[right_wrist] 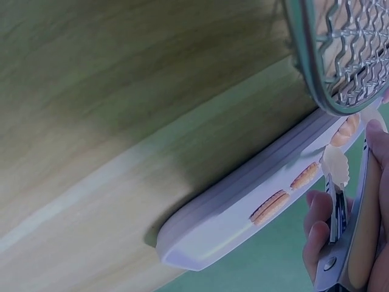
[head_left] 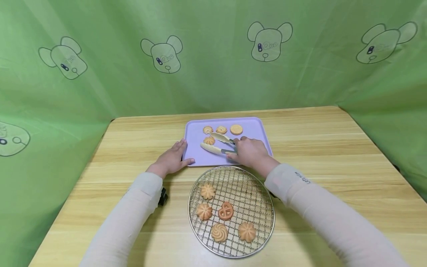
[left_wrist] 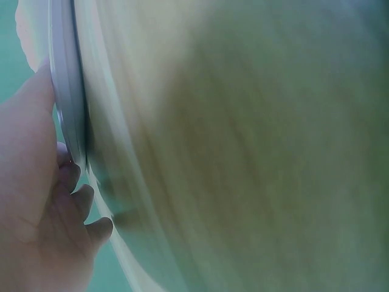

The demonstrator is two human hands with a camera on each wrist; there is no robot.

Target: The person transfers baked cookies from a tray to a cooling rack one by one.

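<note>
My right hand [head_left: 251, 151] grips a pair of tongs [head_left: 224, 151] with pale scalloped tips, over a lilac tray [head_left: 200, 159]. The tongs' tips are spread apart, one on each side of a flower-shaped cookie [head_left: 209, 140]. In the right wrist view the fingers and thumb are around the tongs' metal arms [right_wrist: 358, 225]. My left hand [head_left: 172, 157] rests at the tray's near left corner, its thumb on the rim and its fingers spread along the left side. Behind the tongs lie two ring-like cookies [head_left: 221, 129] and a round cookie [head_left: 236, 129].
A round wire rack [head_left: 247, 185] stands just in front of the tray, nearest the body. On it are several flower-shaped cookies [head_left: 208, 191], a swirl cookie [head_left: 219, 232] and a pretzel-shaped cookie [head_left: 225, 211]. A green curtain [head_left: 213, 89] hangs behind the wooden table [head_left: 317, 148].
</note>
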